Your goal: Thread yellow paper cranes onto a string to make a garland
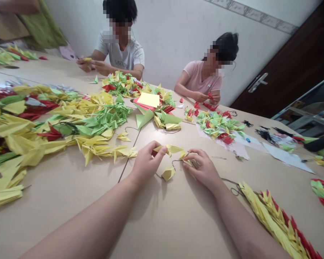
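Note:
Near the middle of the table, my left hand (147,162) pinches a yellow folded-paper crane (173,148) between thumb and fingers, its pointed end reaching to the right. Just across from it, my right hand (202,168) has its fingers closed on another yellow paper crane (187,162), partly covered by the fingertips. A thin dark cord (173,164) runs between the hands. Below and between them is a loose yellow paper crane (168,174), touching the cord. The cord's path behind my fingers is hidden.
A large heap of yellow, green and red folded paper (94,115) spreads on the left. Paper squares (148,100) are stacked ahead. A strung yellow-and-red garland (278,219) lies by my right forearm. Two people (121,54) (202,79) fold paper across the table.

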`<state>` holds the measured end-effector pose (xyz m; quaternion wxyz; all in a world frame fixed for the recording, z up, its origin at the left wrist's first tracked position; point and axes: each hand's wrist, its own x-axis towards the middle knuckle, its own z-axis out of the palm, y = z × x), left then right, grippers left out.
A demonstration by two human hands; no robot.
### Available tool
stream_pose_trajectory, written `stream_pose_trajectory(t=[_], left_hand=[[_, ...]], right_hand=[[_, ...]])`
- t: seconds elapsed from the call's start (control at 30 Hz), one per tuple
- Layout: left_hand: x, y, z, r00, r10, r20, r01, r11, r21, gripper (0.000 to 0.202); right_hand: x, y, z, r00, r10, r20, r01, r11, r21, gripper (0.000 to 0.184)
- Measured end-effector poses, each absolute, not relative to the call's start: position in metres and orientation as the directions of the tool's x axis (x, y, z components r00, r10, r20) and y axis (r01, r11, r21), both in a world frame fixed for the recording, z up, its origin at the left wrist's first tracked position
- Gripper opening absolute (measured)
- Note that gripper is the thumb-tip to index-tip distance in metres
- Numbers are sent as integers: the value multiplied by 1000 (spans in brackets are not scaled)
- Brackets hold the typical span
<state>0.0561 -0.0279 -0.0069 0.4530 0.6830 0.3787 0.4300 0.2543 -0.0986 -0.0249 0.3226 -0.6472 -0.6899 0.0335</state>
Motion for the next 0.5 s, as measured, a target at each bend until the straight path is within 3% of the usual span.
stream_pose_trajectory(t=[0.1, 0.23, 0.4, 0.5], left_hand=[[57, -28, -6, 353, 907, 228, 123, -287, 950, 24], [57, -29, -5, 374, 903, 211, 131, -277, 952, 23], [56, -29, -5, 369, 911, 185, 135, -249, 959, 23], [56, -28, -4, 386, 908, 163, 86, -211, 974, 23]], right_hand=[[253, -98, -23, 82, 900, 428, 848, 163, -505, 6], [252, -97, -21, 265, 847, 460, 773, 98, -627, 8], [259, -93, -29, 469, 796, 382, 526, 95, -845, 14], [262, -91, -34, 526, 778, 343, 410, 121, -904, 17]])
